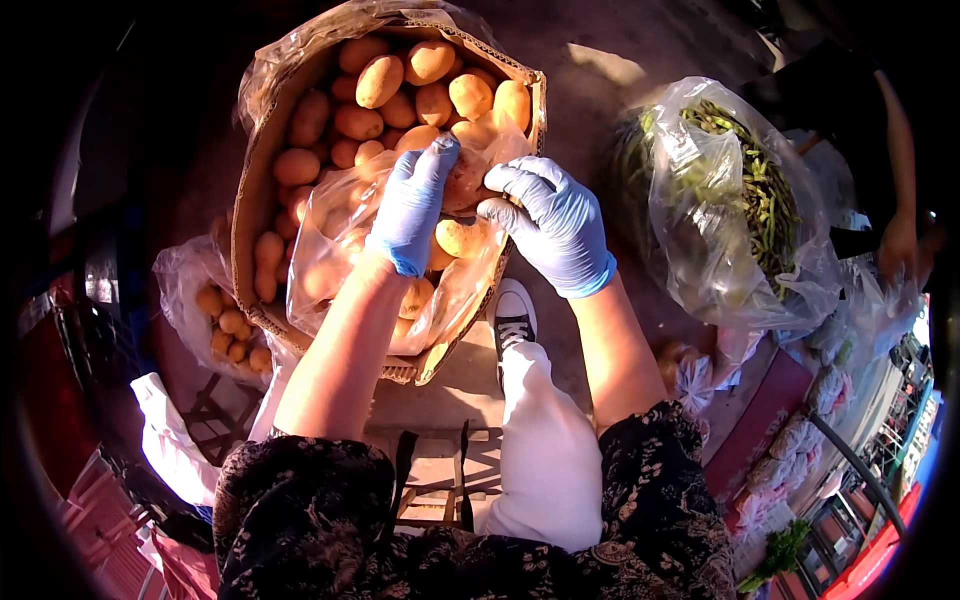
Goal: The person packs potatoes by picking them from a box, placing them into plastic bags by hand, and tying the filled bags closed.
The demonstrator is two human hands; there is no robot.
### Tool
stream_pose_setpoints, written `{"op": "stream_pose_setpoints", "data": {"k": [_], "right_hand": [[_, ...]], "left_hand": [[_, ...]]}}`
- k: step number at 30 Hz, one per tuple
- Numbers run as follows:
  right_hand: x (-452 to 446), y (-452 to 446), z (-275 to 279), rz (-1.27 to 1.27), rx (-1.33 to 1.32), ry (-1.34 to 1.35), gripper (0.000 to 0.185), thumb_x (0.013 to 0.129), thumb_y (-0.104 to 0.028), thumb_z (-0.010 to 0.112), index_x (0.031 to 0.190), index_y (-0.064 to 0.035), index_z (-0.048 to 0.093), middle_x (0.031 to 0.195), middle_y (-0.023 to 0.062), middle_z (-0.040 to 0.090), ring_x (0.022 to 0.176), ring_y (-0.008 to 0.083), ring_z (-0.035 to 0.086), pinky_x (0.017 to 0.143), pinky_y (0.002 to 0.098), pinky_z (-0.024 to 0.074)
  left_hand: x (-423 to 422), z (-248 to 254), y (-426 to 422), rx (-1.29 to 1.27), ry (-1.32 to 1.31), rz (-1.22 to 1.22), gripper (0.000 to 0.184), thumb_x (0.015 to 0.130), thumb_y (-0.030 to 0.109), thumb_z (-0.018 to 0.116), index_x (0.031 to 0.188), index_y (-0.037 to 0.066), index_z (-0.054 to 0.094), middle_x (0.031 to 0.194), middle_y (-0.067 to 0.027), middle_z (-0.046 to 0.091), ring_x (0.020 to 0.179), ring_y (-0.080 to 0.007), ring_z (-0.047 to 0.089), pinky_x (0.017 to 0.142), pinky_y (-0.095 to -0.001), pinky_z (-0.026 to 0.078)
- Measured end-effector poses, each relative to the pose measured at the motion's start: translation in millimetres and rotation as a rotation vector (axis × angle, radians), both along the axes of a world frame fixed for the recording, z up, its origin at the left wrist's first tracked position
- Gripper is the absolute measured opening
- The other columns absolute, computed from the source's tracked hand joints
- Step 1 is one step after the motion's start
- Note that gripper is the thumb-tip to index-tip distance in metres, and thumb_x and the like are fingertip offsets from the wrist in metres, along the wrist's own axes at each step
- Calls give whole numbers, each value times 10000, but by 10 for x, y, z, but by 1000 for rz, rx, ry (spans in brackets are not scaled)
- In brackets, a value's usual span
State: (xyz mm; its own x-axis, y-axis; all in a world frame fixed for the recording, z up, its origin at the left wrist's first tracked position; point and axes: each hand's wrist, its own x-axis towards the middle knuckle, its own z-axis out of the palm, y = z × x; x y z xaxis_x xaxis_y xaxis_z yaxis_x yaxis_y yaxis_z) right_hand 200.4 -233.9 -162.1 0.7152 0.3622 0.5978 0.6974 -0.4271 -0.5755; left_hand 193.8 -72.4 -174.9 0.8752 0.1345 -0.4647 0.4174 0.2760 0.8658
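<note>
Both my hands wear blue gloves and are raised over a cardboard box [245, 225] filled with potatoes [358, 122]. Between them lies a clear plastic bag [325, 225] with several potatoes in it. My left hand [415, 205] has its fingers closed at the top of the bag. At the bag's right edge, my right hand [555, 220] is curled in a pinch on the thin plastic. A reddish potato [465, 185] shows through the film between my hands, and a yellowish potato [460, 238] sits just below it. My fingertips partly hide the bag's mouth.
To the right stands a large clear bag of green bean pods [770, 200]. A smaller bag of potatoes [230, 325] rests left of the box. My shoe [515, 310] is close to the box's right side. Another person's arm [900, 190] appears at far right.
</note>
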Motion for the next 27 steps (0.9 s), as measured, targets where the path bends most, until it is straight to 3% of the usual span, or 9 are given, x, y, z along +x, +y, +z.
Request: {"op": "stream_pose_setpoints", "data": {"k": [4, 6, 9, 11, 14, 17, 20, 23, 27], "right_hand": [[-17, -46, -14, 37, -163, 55, 235, 679, -144, 734, 824, -87, 559, 796, 71, 544, 697, 251, 579, 606, 329, 494], [-55, -43, -78, 74, 18, 249, 206, 721, -119, 707, 764, -63, 514, 766, 82, 522, 656, 254, 555, 595, 338, 475], [-40, -54, -180, -76, 291, 133, 196, 756, -131, 707, 863, -35, 573, 833, 83, 570, 682, 216, 563, 623, 298, 473], [-43, -91, -133, -19, 280, 258, 379, 743, -160, 729, 1065, -38, 570, 973, 113, 574, 769, 229, 598, 680, 296, 495], [-61, 42, -22, 14, 247, 373, 555, 739, -180, 737, 1220, -48, 493, 1187, 152, 514, 954, 268, 593, 802, 302, 494], [-25, 4, -36, 48, 305, 520, 517, 782, -180, 704, 1220, 3, 499, 1180, 149, 554, 1059, 230, 551, 908, 297, 439], [32, -84, 36, 168, 875, 987, 422, 849, -145, 639, 1215, 21, 507, 1146, 69, 570, 1039, 119, 511, 945, 266, 389], [22, -109, -8, 218, 1152, 1146, 405, 913, -229, 537, 1228, 20, 483, 1098, 90, 580, 925, 167, 595, 691, 301, 544], [6, -96, -90, 212, 1182, 1229, 409, 929, -262, 496, 1229, 16, 477, 1067, 92, 581, 865, 181, 619, 570, 304, 564]], "left_hand": [[-17, 7, 2, 347, -67, 6, 412, 845, 373, 588, 974, -19, 573, 834, -65, 595, 760, -116, 553, 673, -224, 451], [23, 20, 51, 138, -55, -13, 408, 847, 368, 584, 1000, -10, 563, 872, -70, 592, 776, -123, 559, 676, -232, 461], [29, 33, 83, -237, 7, -45, 365, 874, 366, 546, 1029, 35, 545, 936, -58, 580, 819, -137, 572, 696, -271, 487], [42, -85, 145, -353, 1, -138, 295, 923, 355, 483, 993, 75, 545, 913, -29, 580, 829, -127, 570, 729, -258, 477], [-10, -9, 25, -217, -81, -74, 440, 918, 432, 475, 1125, 48, 534, 1033, -69, 579, 839, -150, 589, 609, -290, 510], [-66, 284, 46, -114, -165, -234, 475, 955, 415, 398, 1240, 48, 496, 1119, -51, 571, 885, -109, 576, 572, -225, 494], [-98, 348, 89, -85, -206, -271, 425, 954, 326, 443, 1260, 38, 501, 1084, -45, 582, 775, -86, 568, 547, -202, 476], [-114, 303, 63, -86, -218, -258, 402, 944, 277, 482, 1262, 32, 500, 1022, -43, 589, 734, -79, 554, 551, -203, 470], [-143, 313, 45, -297, -196, -155, 406, 928, 255, 519, 1262, 26, 499, 949, -42, 590, 728, -87, 553, 573, -213, 475]]}}
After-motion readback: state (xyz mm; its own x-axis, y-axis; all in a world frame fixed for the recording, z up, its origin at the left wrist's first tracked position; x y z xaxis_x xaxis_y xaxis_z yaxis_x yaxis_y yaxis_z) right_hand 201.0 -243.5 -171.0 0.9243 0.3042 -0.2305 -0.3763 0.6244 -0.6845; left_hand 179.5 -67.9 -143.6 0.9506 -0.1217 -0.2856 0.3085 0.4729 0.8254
